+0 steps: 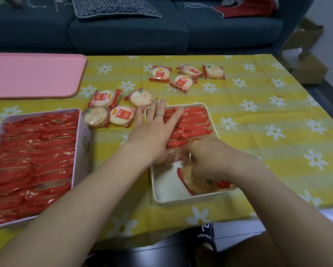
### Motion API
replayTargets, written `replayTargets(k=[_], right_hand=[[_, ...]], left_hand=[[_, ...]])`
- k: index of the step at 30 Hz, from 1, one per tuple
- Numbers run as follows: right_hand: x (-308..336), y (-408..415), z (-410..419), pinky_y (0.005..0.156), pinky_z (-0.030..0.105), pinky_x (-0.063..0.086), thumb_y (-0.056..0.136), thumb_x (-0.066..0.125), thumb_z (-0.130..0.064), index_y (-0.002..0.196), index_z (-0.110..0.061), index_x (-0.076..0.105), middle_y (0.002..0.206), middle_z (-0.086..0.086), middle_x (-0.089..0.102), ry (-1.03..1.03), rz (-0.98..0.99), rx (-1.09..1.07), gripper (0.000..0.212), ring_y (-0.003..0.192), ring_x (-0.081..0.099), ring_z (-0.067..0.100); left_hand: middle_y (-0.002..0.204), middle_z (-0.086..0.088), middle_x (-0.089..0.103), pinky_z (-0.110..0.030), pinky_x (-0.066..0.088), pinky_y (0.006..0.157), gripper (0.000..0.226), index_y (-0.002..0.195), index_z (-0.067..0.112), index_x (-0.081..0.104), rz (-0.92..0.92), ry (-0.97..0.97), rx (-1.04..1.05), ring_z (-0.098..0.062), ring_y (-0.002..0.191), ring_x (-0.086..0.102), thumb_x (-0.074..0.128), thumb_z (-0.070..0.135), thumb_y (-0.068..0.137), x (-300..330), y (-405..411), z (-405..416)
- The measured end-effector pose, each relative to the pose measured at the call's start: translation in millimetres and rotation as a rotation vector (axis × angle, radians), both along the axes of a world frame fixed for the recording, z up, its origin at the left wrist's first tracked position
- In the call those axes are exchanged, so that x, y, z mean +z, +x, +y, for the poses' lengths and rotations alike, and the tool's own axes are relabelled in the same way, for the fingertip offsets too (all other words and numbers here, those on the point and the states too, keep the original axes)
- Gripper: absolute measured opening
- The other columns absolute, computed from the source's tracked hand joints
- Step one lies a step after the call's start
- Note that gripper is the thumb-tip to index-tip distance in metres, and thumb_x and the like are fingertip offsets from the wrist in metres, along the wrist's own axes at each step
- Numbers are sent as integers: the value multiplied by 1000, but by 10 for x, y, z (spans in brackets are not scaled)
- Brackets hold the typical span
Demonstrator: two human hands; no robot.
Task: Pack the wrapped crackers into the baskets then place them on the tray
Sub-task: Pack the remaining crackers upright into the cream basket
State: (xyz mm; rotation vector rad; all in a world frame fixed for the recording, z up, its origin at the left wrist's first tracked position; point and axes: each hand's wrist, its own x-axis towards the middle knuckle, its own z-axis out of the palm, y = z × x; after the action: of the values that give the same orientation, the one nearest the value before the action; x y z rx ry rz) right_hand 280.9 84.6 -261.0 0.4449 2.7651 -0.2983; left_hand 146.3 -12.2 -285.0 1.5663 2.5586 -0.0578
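Your left hand [154,130] lies flat with its fingers [162,106] straight and spread, pressing down on the row of wrapped crackers [192,122] standing on edge in the far half of the white basket [165,191], which sits near the middle of the tabletop [258,132] toward its near edge. Your left forearm reaches in from the near-left, wrist over the basket's left wall. Your right hand [210,157] comes in from the near-right, knuckles up and fingers curled down, gripping a wrapped cracker [195,183] that tilts in the basket's near half; the hand is blurred, so the exact pinch is hard to read. The pink basket [80,132] at the tabletop's left edge is packed full of red-wrapped crackers. The pink tray [34,76] lies at the far-left corner. Four loose crackers [111,110] lie between tray and white basket, and four more [183,76] lie toward the far edge.
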Motion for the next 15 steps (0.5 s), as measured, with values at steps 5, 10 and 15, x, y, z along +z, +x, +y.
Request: replayTargets(k=[5,10,15], right_hand=[[214,111,188,62,22,45,79,69,-20,89,-26,65,80,-6,66,-320,216,-236,13,74,60,13],[336,185,349,57,31,46,81,72,-12,90,-18,66,77,4,65,-607,519,-581,13,62,58,18],[369,121,339,44,23,37,89,62,-4,86,-4,62,63,7,55,-1080,577,-850,4,49,51,13]], left_hand=[[151,-4,22,-46,20,119,109,150,34,23,-263,229,-97,-30,143,20,73,61,58,229,-8,-43],[119,4,32,-40,40,92,80,117,26,38,-407,365,-181,-23,108,37,89,37,56,331,8,-66],[101,6,44,-25,38,71,55,103,22,42,-532,453,-285,-12,89,44,83,33,67,300,96,-39]])
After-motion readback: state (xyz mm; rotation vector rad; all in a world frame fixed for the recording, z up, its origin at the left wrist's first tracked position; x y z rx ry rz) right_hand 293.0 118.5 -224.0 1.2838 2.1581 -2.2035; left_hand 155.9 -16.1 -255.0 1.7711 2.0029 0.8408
